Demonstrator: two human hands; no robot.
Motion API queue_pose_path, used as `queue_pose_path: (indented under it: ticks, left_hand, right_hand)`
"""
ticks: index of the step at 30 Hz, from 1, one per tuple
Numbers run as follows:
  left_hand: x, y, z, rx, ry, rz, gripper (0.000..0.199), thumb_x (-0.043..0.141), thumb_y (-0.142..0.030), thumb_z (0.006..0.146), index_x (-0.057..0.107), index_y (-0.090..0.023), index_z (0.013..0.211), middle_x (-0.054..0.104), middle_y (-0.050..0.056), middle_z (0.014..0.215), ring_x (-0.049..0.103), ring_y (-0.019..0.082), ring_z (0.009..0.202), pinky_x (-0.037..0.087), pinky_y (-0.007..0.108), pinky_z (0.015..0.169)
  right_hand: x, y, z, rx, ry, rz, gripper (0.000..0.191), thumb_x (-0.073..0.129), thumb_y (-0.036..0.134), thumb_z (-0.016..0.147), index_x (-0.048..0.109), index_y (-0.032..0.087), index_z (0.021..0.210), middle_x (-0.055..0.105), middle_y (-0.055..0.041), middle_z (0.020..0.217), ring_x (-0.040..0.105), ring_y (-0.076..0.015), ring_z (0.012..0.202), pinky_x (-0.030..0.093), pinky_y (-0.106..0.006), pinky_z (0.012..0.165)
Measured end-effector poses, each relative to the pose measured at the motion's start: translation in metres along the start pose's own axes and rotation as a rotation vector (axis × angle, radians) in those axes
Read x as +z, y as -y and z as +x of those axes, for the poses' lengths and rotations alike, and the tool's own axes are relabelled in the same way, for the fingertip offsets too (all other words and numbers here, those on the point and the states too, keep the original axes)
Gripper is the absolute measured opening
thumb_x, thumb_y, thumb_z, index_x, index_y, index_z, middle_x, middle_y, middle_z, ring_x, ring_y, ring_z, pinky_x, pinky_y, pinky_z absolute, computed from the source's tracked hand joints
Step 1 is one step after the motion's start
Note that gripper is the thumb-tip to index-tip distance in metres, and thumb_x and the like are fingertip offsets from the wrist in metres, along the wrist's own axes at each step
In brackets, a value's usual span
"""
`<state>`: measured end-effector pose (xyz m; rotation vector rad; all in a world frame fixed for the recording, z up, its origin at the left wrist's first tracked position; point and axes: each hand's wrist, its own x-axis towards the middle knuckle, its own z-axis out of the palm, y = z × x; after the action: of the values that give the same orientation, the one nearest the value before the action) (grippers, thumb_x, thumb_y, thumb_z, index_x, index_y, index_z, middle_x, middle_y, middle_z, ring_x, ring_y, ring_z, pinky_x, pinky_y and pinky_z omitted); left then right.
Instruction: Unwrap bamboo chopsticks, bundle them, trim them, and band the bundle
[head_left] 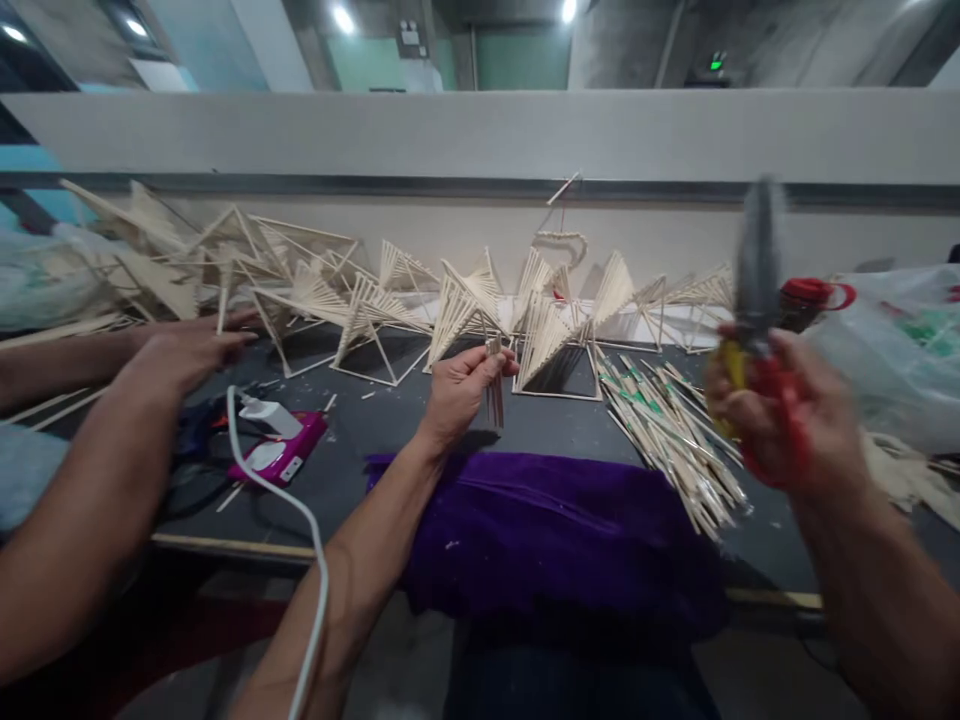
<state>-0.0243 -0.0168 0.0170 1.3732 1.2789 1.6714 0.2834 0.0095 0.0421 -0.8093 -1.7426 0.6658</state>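
Observation:
Pinched upright in my left hand (459, 390) is a small bundle of thin wooden sticks (495, 400), above the dark tabletop. My right hand (802, 410) is raised at the right and blurred by motion; it grips scissors (759, 260) with red and yellow handles, blades pointing up. Between the hands, to the right, lies a loose pile of thin sticks (667, 430) with green marks or bands. Just behind my left hand stand twisted stick frames (547, 340). A purple cloth (547, 530) hangs over the table's front edge near my left forearm.
Another person's hands (180, 350) work among stick frames (307, 290) at the left. A magenta power strip (281, 450) with a white plug and cable (319, 550) lies nearby. A red-lidded container (810, 300) and plastic bag (900, 350) stand at the right, before a low wall (480, 135).

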Motion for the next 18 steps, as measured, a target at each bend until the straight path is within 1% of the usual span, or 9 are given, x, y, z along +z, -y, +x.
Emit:
queue_pose_path:
  ticks: [1, 2, 4, 6, 8, 10, 12, 14, 18]
  left_hand:
    - [-0.002, -0.001, 0.001, 0.009, -0.002, 0.004, 0.032, 0.068, -0.044, 0.077, 0.073, -0.016, 0.09, 0.074, 0.007, 0.079, 0.069, 0.019, 0.075, 0.051, 0.032, 0.076]
    - [-0.004, -0.002, 0.002, 0.021, -0.01, 0.009, 0.031, 0.068, -0.044, 0.077, 0.073, -0.016, 0.091, 0.074, 0.007, 0.079, 0.069, 0.018, 0.076, 0.051, 0.031, 0.076]
    - [-0.007, -0.001, 0.003, 0.046, -0.037, 0.034, 0.03, 0.066, -0.043, 0.078, 0.073, -0.017, 0.092, 0.074, 0.006, 0.08, 0.068, 0.018, 0.076, 0.051, 0.03, 0.076]
    - [-0.011, 0.003, 0.004, 0.073, -0.074, 0.092, 0.028, 0.064, -0.042, 0.08, 0.073, -0.018, 0.09, 0.074, 0.005, 0.081, 0.067, 0.017, 0.077, 0.049, 0.029, 0.074]
    - [-0.015, 0.007, 0.003, 0.106, -0.104, 0.18, 0.027, 0.061, -0.041, 0.082, 0.074, -0.018, 0.088, 0.074, 0.004, 0.081, 0.066, 0.017, 0.076, 0.048, 0.027, 0.071]
    - [-0.019, 0.012, 0.002, 0.153, -0.137, 0.291, 0.025, 0.059, -0.038, 0.083, 0.075, -0.019, 0.087, 0.073, 0.002, 0.078, 0.064, 0.017, 0.073, 0.046, 0.026, 0.067]
    - [-0.022, 0.015, 0.002, 0.204, -0.166, 0.418, 0.023, 0.057, -0.033, 0.083, 0.075, -0.019, 0.086, 0.071, 0.0, 0.074, 0.063, 0.015, 0.068, 0.045, 0.025, 0.065]
    - [-0.025, 0.017, 0.002, 0.258, -0.183, 0.539, 0.022, 0.055, -0.03, 0.084, 0.075, -0.02, 0.085, 0.07, -0.001, 0.07, 0.061, 0.015, 0.064, 0.044, 0.025, 0.064]
    - [-0.024, 0.022, 0.003, 0.375, -0.152, 0.701, 0.021, 0.053, -0.028, 0.085, 0.073, -0.021, 0.082, 0.071, 0.002, 0.072, 0.063, 0.016, 0.067, 0.045, 0.025, 0.067]
  right_hand:
    - [0.019, 0.008, 0.005, 0.006, 0.056, 0.031, 0.052, 0.067, 0.038, 0.073, 0.048, 0.039, 0.122, 0.054, -0.0009, 0.081, 0.055, -0.017, 0.067, 0.046, -0.032, 0.055]
    - [0.038, 0.016, 0.01, 0.008, 0.115, 0.035, 0.055, 0.068, 0.038, 0.072, 0.047, 0.038, 0.122, 0.055, -0.0002, 0.084, 0.056, -0.0164, 0.069, 0.048, -0.032, 0.06]
    - [0.075, 0.026, 0.016, 0.009, 0.197, -0.072, 0.06, 0.071, 0.038, 0.069, 0.046, 0.034, 0.123, 0.058, 0.0006, 0.086, 0.058, -0.016, 0.07, 0.05, -0.032, 0.065]
    - [0.106, 0.027, 0.019, -0.013, 0.229, -0.217, 0.062, 0.072, 0.04, 0.068, 0.046, 0.031, 0.124, 0.06, 0.0001, 0.087, 0.06, -0.0171, 0.072, 0.051, -0.034, 0.068]
    - [0.128, 0.02, 0.018, -0.046, 0.245, -0.318, 0.065, 0.072, 0.041, 0.067, 0.046, 0.028, 0.125, 0.063, -0.0024, 0.093, 0.063, -0.0201, 0.08, 0.051, -0.036, 0.072]
    - [0.141, 0.008, 0.015, -0.079, 0.261, -0.373, 0.067, 0.072, 0.04, 0.067, 0.045, 0.026, 0.126, 0.064, -0.006, 0.103, 0.064, -0.0234, 0.089, 0.05, -0.038, 0.076]
    - [0.146, -0.003, 0.01, -0.105, 0.271, -0.408, 0.067, 0.072, 0.039, 0.066, 0.045, 0.025, 0.126, 0.063, -0.0084, 0.109, 0.064, -0.0251, 0.093, 0.05, -0.04, 0.079]
    - [0.147, -0.01, 0.007, -0.12, 0.274, -0.439, 0.068, 0.072, 0.039, 0.065, 0.045, 0.025, 0.126, 0.063, -0.0091, 0.11, 0.063, -0.0254, 0.093, 0.05, -0.041, 0.079]
    - [0.146, -0.012, 0.003, -0.139, 0.257, -0.471, 0.066, 0.07, 0.041, 0.068, 0.045, 0.024, 0.126, 0.063, -0.0093, 0.107, 0.062, -0.0248, 0.091, 0.051, -0.041, 0.078]
